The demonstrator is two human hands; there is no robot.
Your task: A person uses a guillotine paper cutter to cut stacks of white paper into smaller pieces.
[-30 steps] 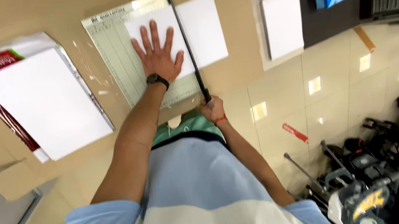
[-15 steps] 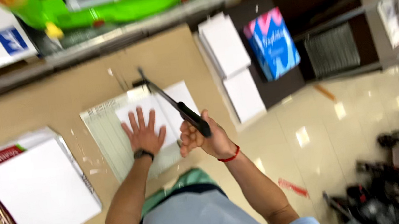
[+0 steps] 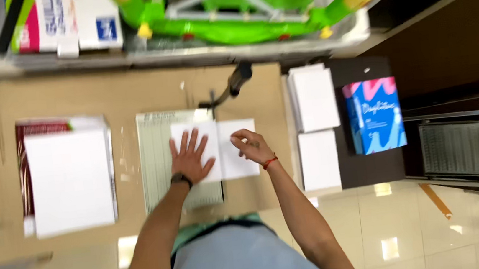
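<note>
Head view, looking straight down on a tan desk [image 3: 128,93], flat and matte like cardboard. The left hand [image 3: 190,159] lies palm-down, fingers spread wide, pressing a white sheet [image 3: 240,152] onto the ruled bed of the paper cutter [image 3: 159,160]. A dark band sits on that wrist. The right hand [image 3: 251,145] hovers over the part of the sheet that hangs past the cutter's edge, fingers curled loosely toward the paper; whether it touches or pinches the sheet, I cannot tell. A red cord circles this wrist.

The cutter's blade arm [image 3: 231,86] now stands raised at the far end of the board, its dark handle free. Half a second ago the right hand was gripping that handle; now it has let go and come down to the sheet, while the left palm stays put.

On the left sits a thick stack of white paper [image 3: 69,182] over a red-edged packet. To the right are two smaller white stacks [image 3: 316,126] on a dark surface, beside a glossy blue and pink paper pack [image 3: 375,115]. Above, a bin [image 3: 183,51] holds a green and yellow plastic frame [image 3: 250,9].
</note>
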